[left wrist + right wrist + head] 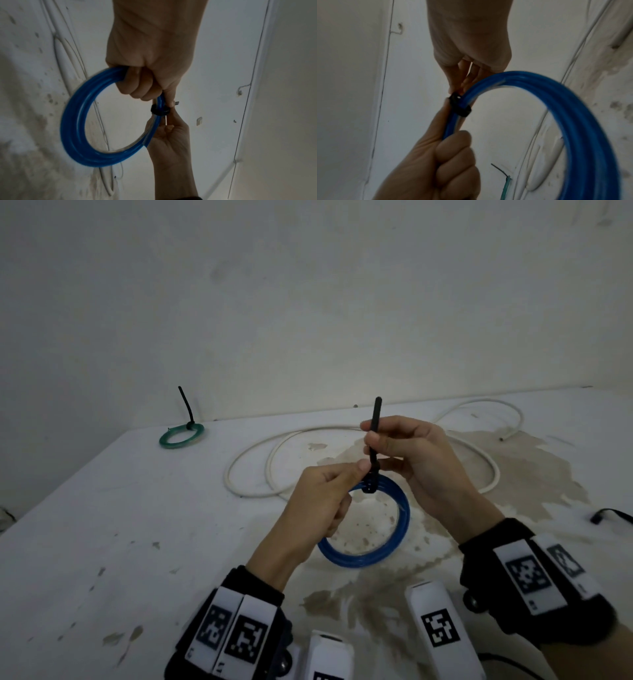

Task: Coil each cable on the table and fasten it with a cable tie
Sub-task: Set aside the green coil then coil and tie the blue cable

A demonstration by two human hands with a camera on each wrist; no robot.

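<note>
A blue cable coil (400,525) hangs just above the white table (102,525). My left hand (346,477) grips the coil's upper left part, thumb beside the tie's head. A black cable tie (375,436) is looped round the coil's top, its tail pointing up. My right hand (380,443) pinches that tail. The left wrist view shows the tie loop (159,110) snug on the blue coil (75,121). In the right wrist view the tie (459,106) sits between both hands. A loose white cable (325,428) sprawls behind. A green coil (181,434), tied, lies at the back left.
A black strap end (613,515) lies at the table's right edge. White marker blocks (435,628) stand near the front edge. The table top is stained in the middle, a wall rises right behind it, and the left edge runs diagonally.
</note>
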